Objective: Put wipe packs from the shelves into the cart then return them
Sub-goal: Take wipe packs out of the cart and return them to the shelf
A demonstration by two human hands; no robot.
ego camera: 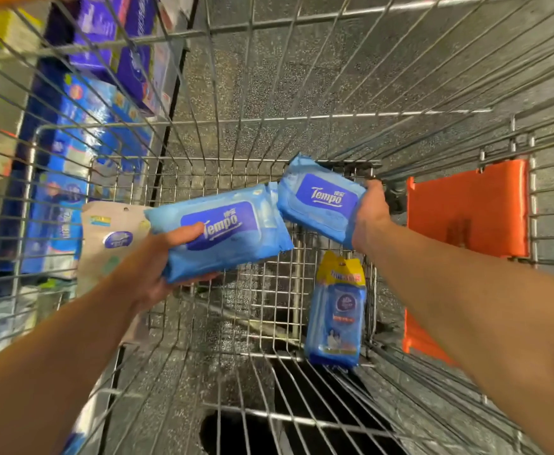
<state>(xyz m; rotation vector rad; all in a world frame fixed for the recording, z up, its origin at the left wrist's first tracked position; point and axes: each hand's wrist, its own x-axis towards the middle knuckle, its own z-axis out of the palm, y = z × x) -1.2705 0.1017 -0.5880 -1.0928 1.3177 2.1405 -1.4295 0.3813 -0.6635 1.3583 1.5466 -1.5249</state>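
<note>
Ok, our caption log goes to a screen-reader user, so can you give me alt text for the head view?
Each hand holds a blue Tempo wipe pack over a wire shopping cart: left hand on one Tempo pack, right hand on the other Tempo pack. A blue and yellow wipe pack and a beige pack lie in the cart.

A blue Tempo wipe pack (218,233) is being gripped by the left hand (157,270) inside the wire shopping cart (269,118), thumb laid on its label. A second Tempo pack (321,200) is being held by the right hand (372,208) just beside it. A blue pack with a yellow top (336,310) and a beige pouch (111,244) are being carried on the cart floor.
</note>
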